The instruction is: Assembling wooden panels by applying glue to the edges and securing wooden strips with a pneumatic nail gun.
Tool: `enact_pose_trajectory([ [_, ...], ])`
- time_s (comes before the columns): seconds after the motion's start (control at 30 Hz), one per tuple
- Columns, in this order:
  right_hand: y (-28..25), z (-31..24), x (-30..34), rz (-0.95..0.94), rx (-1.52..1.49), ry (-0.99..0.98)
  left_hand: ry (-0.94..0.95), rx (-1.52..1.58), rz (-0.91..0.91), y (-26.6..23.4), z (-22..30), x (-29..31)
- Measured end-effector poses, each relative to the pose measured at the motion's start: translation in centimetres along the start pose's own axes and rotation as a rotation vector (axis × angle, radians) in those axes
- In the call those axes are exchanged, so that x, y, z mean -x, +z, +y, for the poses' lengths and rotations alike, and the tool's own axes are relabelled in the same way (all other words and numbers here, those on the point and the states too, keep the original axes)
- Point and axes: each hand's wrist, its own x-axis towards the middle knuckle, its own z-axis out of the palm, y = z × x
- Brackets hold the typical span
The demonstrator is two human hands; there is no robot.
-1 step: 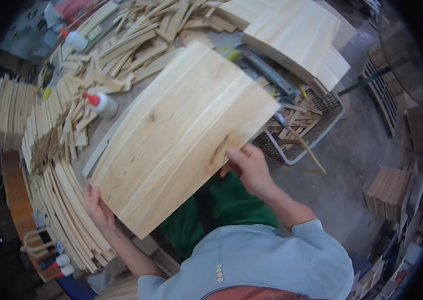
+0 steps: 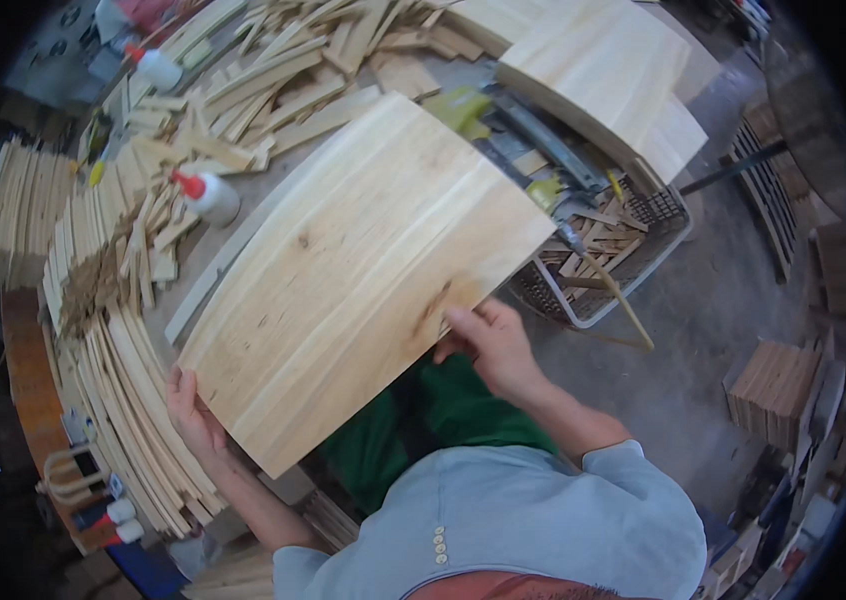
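Observation:
A wide pale wooden board [image 2: 363, 270], with several glued strips and dark knots on its face, is held up at a tilt between my two hands. My left hand [image 2: 195, 412] grips its near left corner, the fingertips on the edge and the rest partly beneath. On the near right edge, next to a dark knot, my right hand [image 2: 491, 345] pinches the board with the thumb on top; some of its fingers are hidden under the wood. Beyond the board's right end lies a yellow-green nail gun [image 2: 463, 110] with a grey magazine, partly covered by the board.
Loose wood strips [image 2: 283, 90] cover the far worktable. Two glue bottles with red caps stand there, the nearer bottle [image 2: 213, 198] beside the board. Wood panels [image 2: 593, 60] are stacked at far right, above a plastic basket [image 2: 588, 320] of offcuts. A yellow hose [image 2: 623, 300] hangs over it.
The board has shifted slightly left and its far edge has dropped, uncovering more of the nail gun. My right hand has moved slightly left with it. Both hands keep their hold.

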Motion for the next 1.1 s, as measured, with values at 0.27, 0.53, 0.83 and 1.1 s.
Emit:
enact_pose_trajectory([
  [0.27, 1.1, 5.0, 1.1, -0.041, -0.11, 0.182, -0.053, -0.349, 0.182, -4.5, -1.7, 0.8],
  [0.53, 3.7, 4.4, -1.5, -0.06, -0.118, 0.257, 0.012, -0.49, 0.065, -1.0, -2.7, 2.2],
  [0.83, 0.9, 0.0, -2.5, -0.173, 0.299, 0.513, 0.154, -0.914, 0.145, 0.5, -1.6, 9.9],
  [1.1, 0.6, 0.1, -2.6, -0.169, 0.243, 0.462, 0.144, -0.99, 0.165, -1.3, -3.6, 10.8],
])
